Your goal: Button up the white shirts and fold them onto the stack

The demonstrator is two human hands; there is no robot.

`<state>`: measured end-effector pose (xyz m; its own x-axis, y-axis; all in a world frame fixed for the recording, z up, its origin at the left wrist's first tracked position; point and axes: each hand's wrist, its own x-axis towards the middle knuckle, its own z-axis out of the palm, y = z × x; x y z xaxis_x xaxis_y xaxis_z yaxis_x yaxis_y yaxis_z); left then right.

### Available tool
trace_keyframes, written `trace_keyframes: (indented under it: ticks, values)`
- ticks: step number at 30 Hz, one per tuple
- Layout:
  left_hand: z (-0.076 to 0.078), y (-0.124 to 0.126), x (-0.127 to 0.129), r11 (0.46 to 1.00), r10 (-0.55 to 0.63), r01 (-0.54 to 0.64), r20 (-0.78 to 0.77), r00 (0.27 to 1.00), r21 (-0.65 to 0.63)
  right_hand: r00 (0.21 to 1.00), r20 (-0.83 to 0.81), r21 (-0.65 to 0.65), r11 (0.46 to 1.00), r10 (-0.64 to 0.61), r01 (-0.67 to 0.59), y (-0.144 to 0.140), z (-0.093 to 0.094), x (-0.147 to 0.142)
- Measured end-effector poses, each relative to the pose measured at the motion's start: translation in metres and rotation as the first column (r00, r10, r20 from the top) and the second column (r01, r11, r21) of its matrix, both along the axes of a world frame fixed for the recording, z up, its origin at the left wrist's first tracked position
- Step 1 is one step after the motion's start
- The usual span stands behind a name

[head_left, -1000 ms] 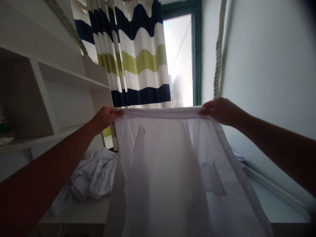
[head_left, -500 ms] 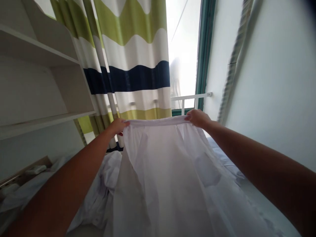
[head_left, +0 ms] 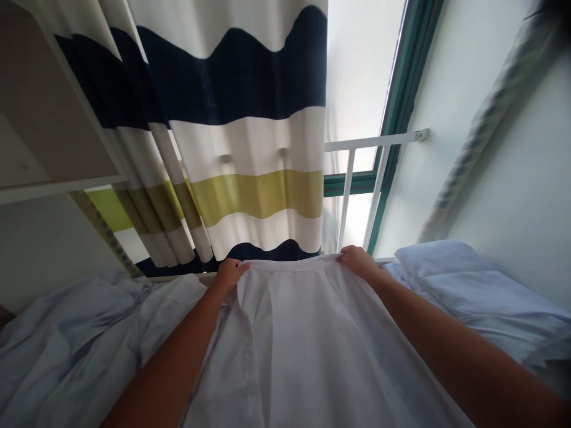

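A white shirt (head_left: pixel 294 339) lies spread out in front of me, its far edge near the curtain. My left hand (head_left: pixel 229 274) pinches the far left corner of that edge. My right hand (head_left: pixel 357 260) pinches the far right corner. Both arms reach forward over the cloth, which looks flat between them with a button placket running down its middle.
A heap of pale crumpled garments (head_left: pixel 75 339) lies to the left. Folded light blue cloth (head_left: pixel 468 291) is stacked on the right. Behind hang a striped curtain (head_left: pixel 232 137), a white window rail (head_left: pixel 375 142) and a white shelf (head_left: pixel 53 184) at the left.
Both hands have carried the shirt's top edge down and away from me, from held up in the air to low by the curtain. The view has tilted downward.
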<state>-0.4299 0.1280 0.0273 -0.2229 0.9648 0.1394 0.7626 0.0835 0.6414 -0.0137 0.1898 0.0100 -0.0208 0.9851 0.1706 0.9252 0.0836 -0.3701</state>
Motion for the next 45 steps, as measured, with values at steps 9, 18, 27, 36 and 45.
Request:
trace_keyframes:
  ticks: [9,18,27,36,45]
  values:
    - [-0.046,-0.027,-0.02,0.99,0.144,-0.141,0.225,0.964,-0.031,0.977,-0.189,0.269,0.962,0.095,-0.042,-0.014,-0.03,0.019]
    - [-0.057,-0.023,-0.017,0.997,0.052,-0.072,0.386,0.921,0.037,0.933,-0.354,0.096,0.99,-0.061,0.101,-0.058,-0.038,0.057]
    - [-0.053,-0.031,-0.006,0.976,0.012,-0.109,0.451,0.893,0.19,0.983,-0.182,0.168,0.986,0.021,0.01,-0.058,-0.037,0.035]
    - [-0.047,-0.038,0.011,0.906,0.036,-0.172,0.335,0.942,0.386,0.915,-0.349,0.105,0.978,0.205,-0.179,-0.085,0.015,-0.041]
    - [-0.043,-0.041,0.02,0.887,-0.018,-0.143,0.341,0.94,0.44,0.814,-0.5,0.092,0.953,0.295,-0.288,-0.103,0.019,-0.099]
